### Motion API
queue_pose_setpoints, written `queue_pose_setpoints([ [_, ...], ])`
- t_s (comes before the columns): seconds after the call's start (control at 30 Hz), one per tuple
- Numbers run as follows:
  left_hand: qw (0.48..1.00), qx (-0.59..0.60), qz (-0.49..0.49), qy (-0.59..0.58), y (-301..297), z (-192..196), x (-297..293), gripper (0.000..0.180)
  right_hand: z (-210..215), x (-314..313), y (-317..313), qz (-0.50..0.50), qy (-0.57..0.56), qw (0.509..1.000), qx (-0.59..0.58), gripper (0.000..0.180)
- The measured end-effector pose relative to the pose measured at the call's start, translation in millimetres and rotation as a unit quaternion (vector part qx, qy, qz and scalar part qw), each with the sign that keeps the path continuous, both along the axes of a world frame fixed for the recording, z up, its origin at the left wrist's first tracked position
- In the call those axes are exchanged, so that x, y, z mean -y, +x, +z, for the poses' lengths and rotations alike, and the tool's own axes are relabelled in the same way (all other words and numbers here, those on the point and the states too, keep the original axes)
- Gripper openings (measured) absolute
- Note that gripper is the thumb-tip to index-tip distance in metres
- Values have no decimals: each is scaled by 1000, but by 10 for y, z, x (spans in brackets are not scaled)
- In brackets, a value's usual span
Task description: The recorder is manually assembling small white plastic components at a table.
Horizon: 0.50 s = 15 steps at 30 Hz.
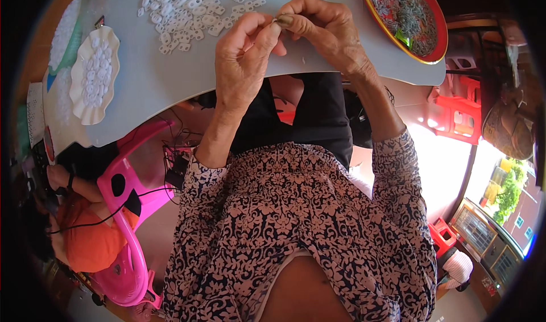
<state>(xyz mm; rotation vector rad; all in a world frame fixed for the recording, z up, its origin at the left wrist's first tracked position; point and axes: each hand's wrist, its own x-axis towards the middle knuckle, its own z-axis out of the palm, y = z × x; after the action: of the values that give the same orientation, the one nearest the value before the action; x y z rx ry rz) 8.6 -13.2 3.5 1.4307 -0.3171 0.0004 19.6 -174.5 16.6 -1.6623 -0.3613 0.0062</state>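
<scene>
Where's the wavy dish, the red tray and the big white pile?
Wavy dish (91, 116): head view, its bare lower rim.
Red tray (442, 34): head view, its right wall.
White pile (183, 6): head view, near its middle.

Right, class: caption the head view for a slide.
Left hand and right hand meet above a grey table, between small white pieces and a red tray of grey parts.

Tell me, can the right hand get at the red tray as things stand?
Probably yes: only bare grey tabletop shows between the right hand and the red tray. That hand is up against the left hand, though, so may need to part first.
</scene>
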Motion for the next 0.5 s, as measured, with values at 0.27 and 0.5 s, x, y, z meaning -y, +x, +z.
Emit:
queue_pose_setpoints([
  [0.27,972,108,100,181,271,245,-377,13,22,-42,-14,-25,68,996,-59,16],
  [0.5,831,306,146,441,824,120,-717,14,-101,-46,8,-27,71,997,-25,16],
])
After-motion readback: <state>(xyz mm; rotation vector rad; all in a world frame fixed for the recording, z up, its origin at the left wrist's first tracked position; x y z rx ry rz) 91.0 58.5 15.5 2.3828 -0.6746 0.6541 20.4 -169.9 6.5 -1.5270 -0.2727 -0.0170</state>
